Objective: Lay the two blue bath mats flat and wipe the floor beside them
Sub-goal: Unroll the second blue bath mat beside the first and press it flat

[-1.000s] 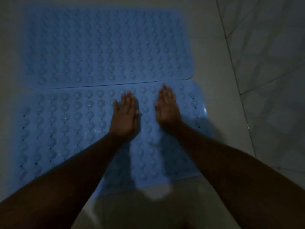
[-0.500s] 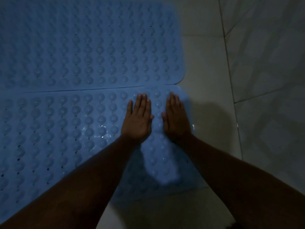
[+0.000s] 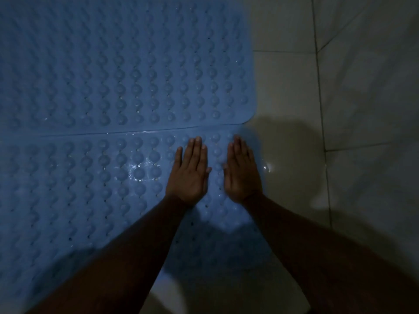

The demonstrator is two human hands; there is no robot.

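Note:
Two blue bath mats with rows of round bumps lie flat side by side on the pale tiled floor. The far mat (image 3: 127,64) fills the upper left; the near mat (image 3: 74,186) runs below it, their long edges meeting. My left hand (image 3: 189,171) and my right hand (image 3: 241,171) press palm-down, fingers together, on the right end of the near mat, close to each other. Neither hand holds anything. My right hand lies near the mat's right edge. Wet glints show on the near mat left of my hands.
The pale floor tiles (image 3: 292,91) lie to the right of the mats, with dark grout lines and a few water drops near the mat edge. A tiled wall (image 3: 374,64) rises at the far right. The light is dim; my arms cast shadows.
Both hands have slid to the right along the near mat toward its right end, staying flat and side by side. The view has shifted so the mats reach further left.

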